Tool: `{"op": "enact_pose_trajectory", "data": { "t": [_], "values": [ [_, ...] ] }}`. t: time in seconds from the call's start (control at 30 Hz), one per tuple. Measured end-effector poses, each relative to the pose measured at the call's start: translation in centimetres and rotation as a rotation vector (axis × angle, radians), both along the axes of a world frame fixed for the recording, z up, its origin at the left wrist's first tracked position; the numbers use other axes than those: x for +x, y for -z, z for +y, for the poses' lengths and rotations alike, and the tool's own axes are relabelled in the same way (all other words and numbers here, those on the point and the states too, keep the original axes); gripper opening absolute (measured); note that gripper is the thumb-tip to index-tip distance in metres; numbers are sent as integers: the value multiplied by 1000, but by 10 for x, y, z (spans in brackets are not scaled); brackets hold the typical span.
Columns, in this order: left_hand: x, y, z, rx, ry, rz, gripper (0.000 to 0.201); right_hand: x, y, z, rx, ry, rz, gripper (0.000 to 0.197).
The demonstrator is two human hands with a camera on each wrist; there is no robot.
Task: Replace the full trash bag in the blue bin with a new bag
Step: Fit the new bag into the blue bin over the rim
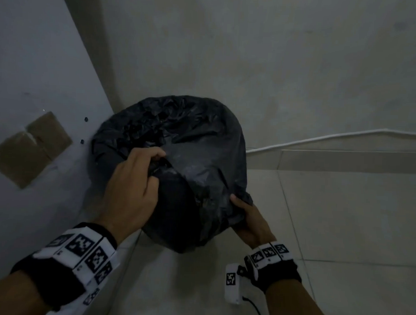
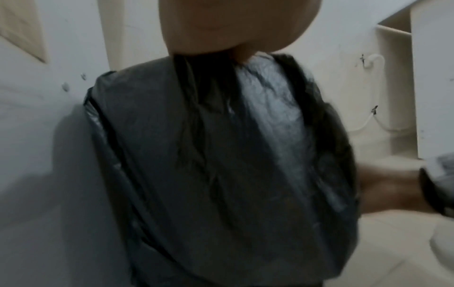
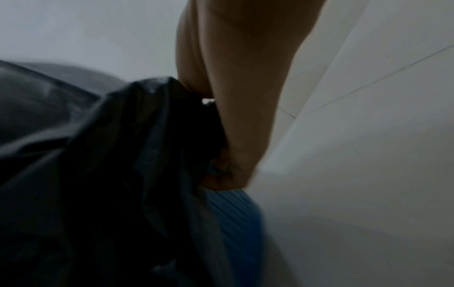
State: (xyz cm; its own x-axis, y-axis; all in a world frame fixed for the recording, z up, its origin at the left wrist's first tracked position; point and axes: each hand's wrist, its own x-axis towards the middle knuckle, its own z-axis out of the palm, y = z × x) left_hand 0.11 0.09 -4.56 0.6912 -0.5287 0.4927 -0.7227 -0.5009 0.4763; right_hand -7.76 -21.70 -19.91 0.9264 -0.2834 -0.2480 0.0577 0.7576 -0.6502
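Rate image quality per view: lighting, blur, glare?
Head view: dim, flat light, but sharp; the crumpled black plastic trash bag shows faint sheen, and the left hand and right hand are well defined. Left wrist view: motion-blurred, with pale glare streaks down the bag. Right wrist view: darkest, soft and smeared; the ribbed blue plastic bin is barely resolved.

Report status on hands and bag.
Left hand and right hand grip black bag. Bag over blue bin. No obstruction visible.
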Motion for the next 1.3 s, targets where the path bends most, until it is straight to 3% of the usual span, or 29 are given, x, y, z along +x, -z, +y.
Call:
{"op": "enact_pose_trajectory", "data": {
  "t": [0.17, 0.3, 0.37, 0.47, 0.53, 0.63, 0.8, 0.87, 0.97, 1.03, 1.13, 1.23, 1.3],
  "values": [
    [3, 2, 3, 89, -5, 45, 53, 1, 58, 1, -313, 206, 522, 37],
    [-2, -2, -1, 296, 57, -182, 50, -1, 68, 4, -742, 156, 783, 28],
    [-5, 0, -5, 348, 91, -263, 46, 2, 67, 6, -765, 145, 799, 36],
    [-4, 5, -9, 324, 107, -248, 47, 3, 67, 5, -491, 265, 656, 58],
    [0, 5, -9, 276, 85, -174, 49, 3, 67, 1, -316, 298, 560, 50],
    [1, 5, -7, 309, 42, -167, 47, -3, 57, -6, -230, 252, 495, 13],
    [10, 5, 2, 310, -16, -174, 64, -4, 63, -11, -299, 306, 581, 17],
    [18, 5, 9, 346, -26, -205, 67, -3, 70, -13, -465, 293, 663, 25],
    [28, 6, 20, 394, -39, -253, 70, -7, 76, -9, -1033, 121, 862, 25],
    [36, 7, 27, 419, -64, -299, 72, -11, 81, -4, -1242, 49, 997, 26],
    [48, 10, 38, 448, -110, -308, 75, -13, 79, 2, -1335, 40, 1103, 23],
    [49, 13, 43, 395, -89, -326, 67, -16, 76, 2, -1320, 26, 1049, 27],
    [44, 13, 40, 353, -61, -345, 58, -16, 73, 0, -1206, 58, 979, 32]
  ]
}}
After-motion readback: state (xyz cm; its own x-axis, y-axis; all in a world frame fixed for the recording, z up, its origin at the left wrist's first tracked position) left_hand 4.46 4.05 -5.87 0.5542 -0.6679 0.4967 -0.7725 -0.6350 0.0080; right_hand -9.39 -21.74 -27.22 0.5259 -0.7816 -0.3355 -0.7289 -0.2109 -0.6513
